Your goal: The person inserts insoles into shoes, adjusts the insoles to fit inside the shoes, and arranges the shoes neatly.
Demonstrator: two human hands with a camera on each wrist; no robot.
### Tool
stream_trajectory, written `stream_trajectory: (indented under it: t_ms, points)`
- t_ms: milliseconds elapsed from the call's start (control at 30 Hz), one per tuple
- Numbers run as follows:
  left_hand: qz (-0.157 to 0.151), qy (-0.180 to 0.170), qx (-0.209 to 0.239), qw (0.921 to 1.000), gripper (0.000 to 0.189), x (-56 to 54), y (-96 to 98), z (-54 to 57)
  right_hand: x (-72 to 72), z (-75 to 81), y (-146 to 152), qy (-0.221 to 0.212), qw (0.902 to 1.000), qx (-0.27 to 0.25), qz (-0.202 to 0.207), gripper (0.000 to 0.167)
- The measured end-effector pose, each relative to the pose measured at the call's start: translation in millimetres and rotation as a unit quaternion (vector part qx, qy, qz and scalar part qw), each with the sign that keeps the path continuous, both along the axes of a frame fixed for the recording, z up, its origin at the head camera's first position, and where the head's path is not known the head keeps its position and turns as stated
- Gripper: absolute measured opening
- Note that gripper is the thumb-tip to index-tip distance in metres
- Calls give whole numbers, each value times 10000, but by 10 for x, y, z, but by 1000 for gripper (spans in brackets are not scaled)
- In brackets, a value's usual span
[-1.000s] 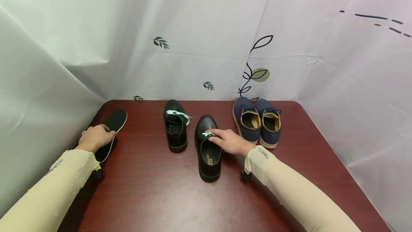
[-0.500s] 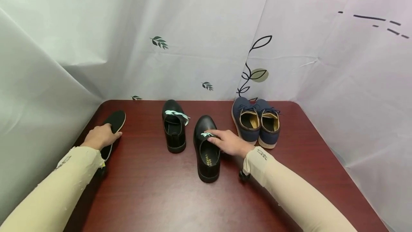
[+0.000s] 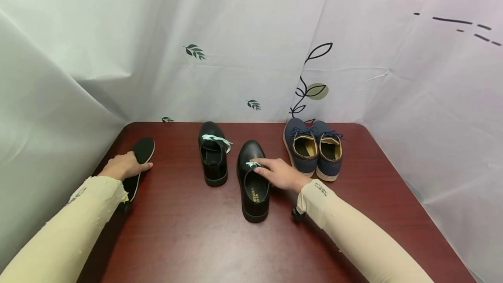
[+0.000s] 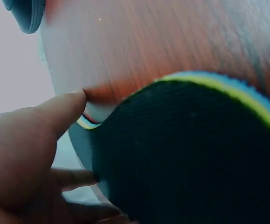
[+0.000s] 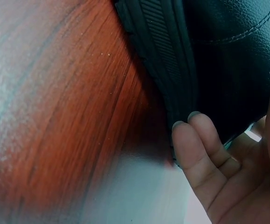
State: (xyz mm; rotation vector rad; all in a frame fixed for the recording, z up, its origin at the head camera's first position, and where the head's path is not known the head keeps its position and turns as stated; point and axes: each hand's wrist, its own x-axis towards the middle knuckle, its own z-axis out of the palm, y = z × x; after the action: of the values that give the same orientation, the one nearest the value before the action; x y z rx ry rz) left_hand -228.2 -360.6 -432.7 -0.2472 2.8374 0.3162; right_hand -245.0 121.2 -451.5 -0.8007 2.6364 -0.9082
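At the table's left side my left hand [image 3: 122, 167] lies across the middle of a black insole [image 3: 143, 149]. In the left wrist view, that insole [image 4: 172, 149] shows a yellow and blue edge. The thumb points away from its near edge, and the other fingers, loosely extended, touch the far edge. My right hand [image 3: 278, 173] holds a black leather shoe [image 3: 254, 208] by its right side, with thumb and forefinger at the pale laces. The right wrist view shows two fingertips [image 5: 183, 133] against the sole's edge. The shoe stands upright, toe away from me.
Left of the held shoe stands a second black shoe [image 3: 214, 171] with loose pale laces. A pair of navy lace-up shoes [image 3: 308, 158] sits at the back right. The dark red wooden table [image 3: 188, 239] is bounded by white curtains [image 3: 228, 86] at the back and sides.
My left hand has shifted slightly rightward and forward along the insole, and its thumb has moved off the edge. The right hand and its shoe have stayed put.
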Motion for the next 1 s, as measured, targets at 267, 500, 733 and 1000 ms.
stream_trajectory:
  t_ms: [267, 500, 733, 1000]
  points:
    - [-355, 53, -304, 9989, 75, -10, 16, 42, -2, -3, -7, -39, 10000, -37, 20, 42]
    - [-465, 158, 21, 9988, 63, 36, -35, 77, 1, -11, 4, -222, 9996, -164, -10, 43]
    - [-498, 674, 244, 9962, 31, 108, -9, 53, 1, -7, 8, -274, 9995, -186, 10, 43]
    - [-691, 1050, 452, 9910, 34, 189, 125, 16, 13, 4, 11, -161, 9997, -176, 15, 42]
